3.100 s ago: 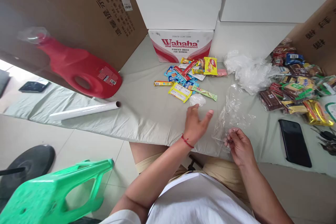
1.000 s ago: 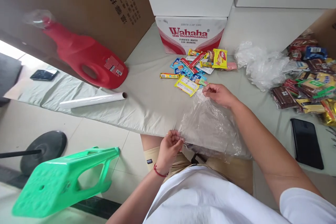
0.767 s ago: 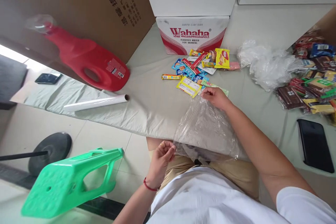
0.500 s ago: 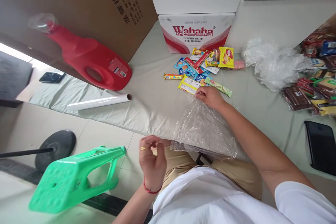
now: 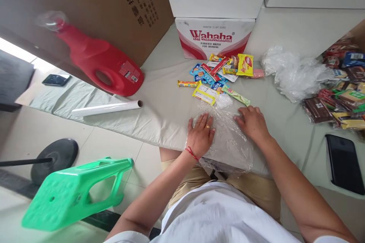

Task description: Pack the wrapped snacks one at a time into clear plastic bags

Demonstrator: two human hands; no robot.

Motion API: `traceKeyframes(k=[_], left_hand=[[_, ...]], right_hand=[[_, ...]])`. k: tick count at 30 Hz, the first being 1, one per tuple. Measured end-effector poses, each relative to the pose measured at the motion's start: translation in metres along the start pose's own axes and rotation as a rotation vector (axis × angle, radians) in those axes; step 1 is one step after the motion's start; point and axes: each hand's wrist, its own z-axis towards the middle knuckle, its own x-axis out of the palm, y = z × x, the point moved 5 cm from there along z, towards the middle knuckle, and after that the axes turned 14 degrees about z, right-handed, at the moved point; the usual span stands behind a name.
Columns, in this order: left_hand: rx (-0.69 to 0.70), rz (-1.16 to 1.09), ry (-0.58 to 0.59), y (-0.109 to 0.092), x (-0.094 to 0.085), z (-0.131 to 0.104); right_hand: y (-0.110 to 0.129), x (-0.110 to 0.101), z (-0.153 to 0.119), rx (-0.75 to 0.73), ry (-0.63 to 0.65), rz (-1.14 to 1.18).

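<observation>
A clear plastic bag [image 5: 230,142] lies spread over the near edge of the cloth-covered table, its lower part hanging over my lap. My left hand [image 5: 201,133] rests flat on its left side, fingers apart. On the right edge of the bag is my right hand [image 5: 253,123], thumb and fingers apart and slightly bent, with nothing visibly held. Just beyond the bag lie a yellow-and-white snack packet [image 5: 205,94], a small crumpled clear wrapper [image 5: 224,101] and a green snack stick [image 5: 236,95]. Behind them is a pile of wrapped snacks [image 5: 213,74].
A Wahaha carton [image 5: 215,47] stands behind the snacks. To the right are crumpled plastic bags [image 5: 296,74], more packaged snacks [image 5: 318,108] and a black phone [image 5: 344,163]. On the left are a red jug [image 5: 105,62] and a white roll [image 5: 108,108]; a green stool [image 5: 71,197] is below.
My left hand has come up and right from near my lap onto the bag. My right hand has moved right and toward me, away from the yellow packet; a crumpled clear wrapper now shows there.
</observation>
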Motion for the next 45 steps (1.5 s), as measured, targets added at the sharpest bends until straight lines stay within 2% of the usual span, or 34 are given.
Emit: traceKeyframes(k=[3, 9, 16, 19, 21, 22, 23, 26, 29, 32, 36, 37, 41, 43, 45], left_hand=[[-0.026, 0.005, 0.018, 0.002, -0.003, -0.001], [0.000, -0.001, 0.015, 0.008, -0.002, -0.007], [-0.045, -0.004, 0.042, 0.015, -0.006, 0.000], [-0.028, 0.026, 0.053, 0.014, -0.004, 0.003], [-0.017, 0.048, 0.053, 0.010, -0.002, 0.001], [-0.012, 0.058, 0.052, 0.008, -0.001, -0.001], [-0.005, 0.066, 0.051, 0.007, -0.001, -0.002], [0.023, 0.070, 0.054, 0.008, -0.003, -0.003], [0.060, 0.042, 0.072, 0.021, -0.007, 0.003], [0.140, 0.048, 0.081, 0.034, -0.006, 0.012], [0.192, 0.093, 0.046, 0.039, 0.003, 0.013], [0.187, 0.100, 0.039, 0.039, 0.004, 0.012], [0.192, 0.109, 0.030, 0.037, 0.006, 0.005], [0.202, 0.102, 0.033, 0.037, 0.005, 0.004], [0.205, 0.092, 0.037, 0.038, 0.004, 0.004]], right_hand=[[-0.012, 0.003, -0.007, 0.027, 0.044, 0.112], [-0.031, -0.019, 0.005, 0.046, 0.087, 0.355], [-0.050, -0.029, 0.020, 0.104, 0.118, 0.336], [-0.049, -0.038, 0.022, 0.080, -0.024, 0.141], [-0.035, -0.042, 0.015, 0.015, -0.160, 0.023], [-0.025, -0.039, 0.009, -0.043, -0.185, 0.002], [-0.013, -0.033, 0.002, -0.119, -0.157, 0.006], [0.011, -0.003, -0.021, -0.333, 0.072, 0.061], [0.010, 0.008, -0.027, -0.364, 0.175, 0.118], [0.000, -0.003, -0.003, -0.259, 0.127, 0.149], [0.002, -0.018, 0.048, -0.108, -0.074, 0.007], [0.001, -0.017, 0.060, -0.067, -0.068, -0.037], [-0.019, -0.011, 0.094, 0.076, 0.113, -0.175], [-0.033, -0.022, 0.103, 0.136, 0.096, -0.215], [-0.039, -0.036, 0.110, 0.203, 0.018, -0.246]])
